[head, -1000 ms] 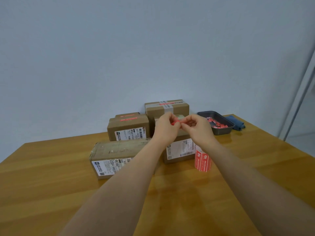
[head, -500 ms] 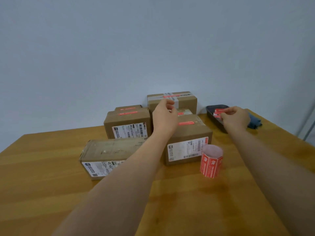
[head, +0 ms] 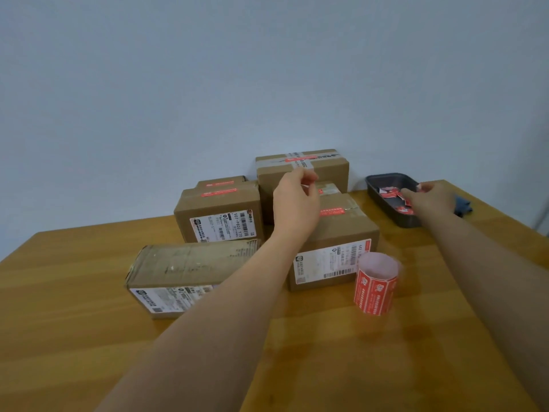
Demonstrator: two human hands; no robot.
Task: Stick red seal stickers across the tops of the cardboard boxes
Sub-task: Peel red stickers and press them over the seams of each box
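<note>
Several cardboard boxes stand at the back of the wooden table (head: 89, 337). The front left box (head: 190, 272) has a bare top. Red seal stickers run across the front right box (head: 335, 242), the middle left box (head: 219, 215) and the tall rear box (head: 326, 171). My left hand (head: 294, 200) hovers above the front right box, fingers curled, pinching a small pale sticker. My right hand (head: 430, 197) reaches into the dark tray (head: 383, 205) and pinches a scrap of backing paper. A roll of red stickers (head: 375, 282) stands upright in front of the front right box.
The tray at the back right holds several red and white paper scraps. A blue cloth (head: 463, 205) lies just beyond my right hand near the table's right edge. A plain wall rises directly behind the boxes.
My hands, together over the boxes a second ago, have separated. The right hand moved to the tray with a scrap; the left stayed over the boxes holding the sticker.
</note>
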